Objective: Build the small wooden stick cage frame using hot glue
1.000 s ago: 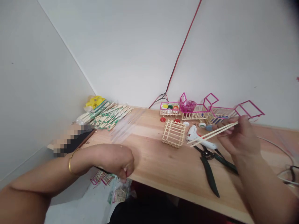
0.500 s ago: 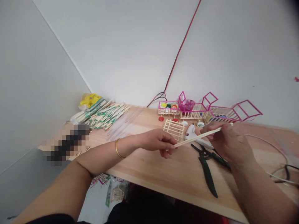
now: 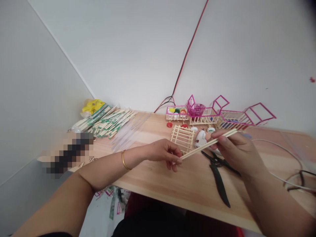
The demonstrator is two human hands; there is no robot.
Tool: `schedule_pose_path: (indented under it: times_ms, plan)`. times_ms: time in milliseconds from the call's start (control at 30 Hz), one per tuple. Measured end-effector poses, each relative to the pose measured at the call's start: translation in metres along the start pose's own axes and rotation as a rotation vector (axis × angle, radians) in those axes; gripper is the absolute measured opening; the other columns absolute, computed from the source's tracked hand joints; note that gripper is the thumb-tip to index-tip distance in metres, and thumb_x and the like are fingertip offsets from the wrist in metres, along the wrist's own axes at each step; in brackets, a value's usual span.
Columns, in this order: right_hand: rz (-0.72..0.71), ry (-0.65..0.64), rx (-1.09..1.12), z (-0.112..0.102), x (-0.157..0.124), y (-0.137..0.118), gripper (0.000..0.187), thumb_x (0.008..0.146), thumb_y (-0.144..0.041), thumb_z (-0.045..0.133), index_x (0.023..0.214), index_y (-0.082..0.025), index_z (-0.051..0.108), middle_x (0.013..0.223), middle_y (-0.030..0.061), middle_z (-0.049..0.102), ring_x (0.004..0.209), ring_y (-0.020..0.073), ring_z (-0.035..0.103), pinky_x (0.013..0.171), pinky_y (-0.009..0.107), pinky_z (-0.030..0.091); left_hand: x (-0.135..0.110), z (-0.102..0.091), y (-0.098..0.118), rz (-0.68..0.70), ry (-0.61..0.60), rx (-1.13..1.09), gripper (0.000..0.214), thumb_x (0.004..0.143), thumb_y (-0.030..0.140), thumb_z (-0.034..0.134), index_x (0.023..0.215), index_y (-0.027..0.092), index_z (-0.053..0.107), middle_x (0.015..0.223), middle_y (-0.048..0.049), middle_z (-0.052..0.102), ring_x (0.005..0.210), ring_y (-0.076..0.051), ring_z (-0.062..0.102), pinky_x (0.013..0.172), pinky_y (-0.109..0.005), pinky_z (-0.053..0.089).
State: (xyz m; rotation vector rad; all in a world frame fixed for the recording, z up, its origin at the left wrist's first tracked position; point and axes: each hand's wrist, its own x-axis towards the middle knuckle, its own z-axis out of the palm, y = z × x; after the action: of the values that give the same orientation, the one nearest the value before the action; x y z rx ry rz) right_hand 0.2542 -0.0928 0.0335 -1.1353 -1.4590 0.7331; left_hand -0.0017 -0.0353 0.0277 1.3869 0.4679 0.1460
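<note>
A pair of pale wooden chopsticks [image 3: 198, 149] is held slantwise above the table, side by side with a thin gap between them. My left hand [image 3: 165, 154] pinches their lower left end. Nearer the other end, my right hand [image 3: 238, 149] grips them between thumb and fingers, and their tips stick out past it. Just behind my left hand lies a small slatted stick panel [image 3: 182, 138]. Below the chopsticks are dark-handled cutters [image 3: 219, 184], partly covered by my right hand. A white glue gun [image 3: 200, 139] lies behind the chopsticks, its rear part hidden.
Along the wall stand stick-built frames with magenta edges [image 3: 203, 119], one holding paint pots [image 3: 177, 111]. Red caps [image 3: 169, 125] lie before them. Wrapped chopsticks [image 3: 112, 123], clear glue sticks [image 3: 128, 131] and a yellow bag [image 3: 92, 107] are at the left. Cables [image 3: 293, 184] run at the right.
My right hand has slid down and left along the chopsticks, so more of their far end shows. The two sticks now sit slightly apart. My left hand keeps its pinch.
</note>
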Motion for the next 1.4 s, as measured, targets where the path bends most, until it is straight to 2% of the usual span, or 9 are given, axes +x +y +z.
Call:
schedule_pose_path:
  times_ms: [133,367,633,867,933,1033,1100,1167,1400]
  plan:
    - [-0.015,-0.027,0.094,0.001,0.002,0.0,0.018,0.086,-0.04,0.059,0.088,-0.023,0.065,0.065,-0.0018,0.057,0.061,0.0131,0.055,0.058,0.028,0.047,-0.005,0.003,0.004,0.025,-0.033,0.039,0.04,0.074,0.051,0.067,0.082,0.011,0.064,0.068,-0.0017,0.065,0.059,-0.011,0.067,0.053,-0.018,0.053]
    - [-0.009,-0.148,0.02,0.006,-0.003,-0.019,0.019,0.079,-0.041,0.067,0.082,-0.022,0.067,0.069,0.0017,0.061,0.054,0.0135,0.058,0.048,0.027,0.048,-0.008,0.015,-0.001,0.042,-0.043,0.158,0.029,0.079,0.042,0.065,0.08,0.013,0.062,0.061,0.001,0.063,0.056,-0.008,0.064,0.054,-0.017,0.051]
    - [0.019,-0.103,0.11,0.009,-0.002,-0.017,0.017,0.077,-0.04,0.069,0.083,-0.024,0.066,0.067,0.0004,0.062,0.059,0.0144,0.061,0.055,0.028,0.051,-0.006,0.013,-0.002,0.154,0.104,0.085,0.034,0.073,0.044,0.07,0.08,0.011,0.062,0.065,-0.0006,0.064,0.057,-0.009,0.064,0.053,-0.019,0.051]
    - [0.193,-0.038,0.113,0.024,-0.003,-0.003,0.027,0.084,-0.045,0.059,0.097,-0.022,0.062,0.071,0.0003,0.059,0.064,0.0137,0.058,0.057,0.026,0.048,-0.011,0.017,-0.003,0.134,-0.012,0.288,0.023,0.081,0.036,0.064,0.08,0.013,0.061,0.06,-0.0006,0.063,0.055,-0.009,0.061,0.055,-0.02,0.049]
    - [0.246,-0.065,0.119,0.022,-0.001,-0.004,0.033,0.084,-0.046,0.059,0.106,-0.022,0.058,0.069,-0.0017,0.056,0.06,0.012,0.056,0.055,0.024,0.047,-0.014,0.012,0.006,0.192,0.121,0.366,0.021,0.082,0.034,0.062,0.08,0.013,0.062,0.061,-0.0003,0.061,0.055,-0.009,0.06,0.054,-0.019,0.047]
    - [0.241,-0.17,0.059,0.022,-0.001,-0.009,0.04,0.082,-0.044,0.062,0.115,-0.024,0.05,0.07,-0.0031,0.056,0.06,0.012,0.057,0.057,0.026,0.048,-0.021,-0.006,0.025,0.277,0.577,0.532,0.022,0.084,0.033,0.056,0.076,0.013,0.06,0.062,0.0015,0.058,0.054,-0.007,0.053,0.051,-0.017,0.039]
    - [0.227,-0.236,0.044,0.025,-0.003,-0.013,0.04,0.081,-0.042,0.064,0.112,-0.024,0.046,0.069,-0.0038,0.057,0.059,0.0125,0.059,0.058,0.027,0.049,-0.027,-0.021,0.035,0.213,0.731,0.729,0.024,0.085,0.033,0.051,0.075,0.013,0.06,0.063,0.0013,0.057,0.056,-0.008,0.051,0.053,-0.018,0.036]
    - [0.229,-0.265,0.062,0.03,-0.006,-0.017,0.036,0.08,-0.041,0.065,0.103,-0.025,0.043,0.069,-0.0047,0.058,0.058,0.0127,0.061,0.057,0.027,0.049,-0.034,-0.032,0.043,0.076,0.743,0.891,0.02,0.083,0.029,0.051,0.074,0.014,0.061,0.06,0.0018,0.057,0.055,-0.009,0.049,0.052,-0.019,0.033]
    - [0.175,-0.306,-0.051,0.04,-0.008,-0.015,0.02,0.084,-0.04,0.059,0.088,-0.023,0.049,0.062,-0.0045,0.057,0.056,0.0126,0.059,0.055,0.026,0.048,-0.053,-0.043,0.05,-0.328,0.526,1.237,0.01,0.067,0.011,0.053,0.065,0.015,0.062,0.054,-0.0014,0.061,0.049,-0.012,0.049,0.05,-0.023,0.029]
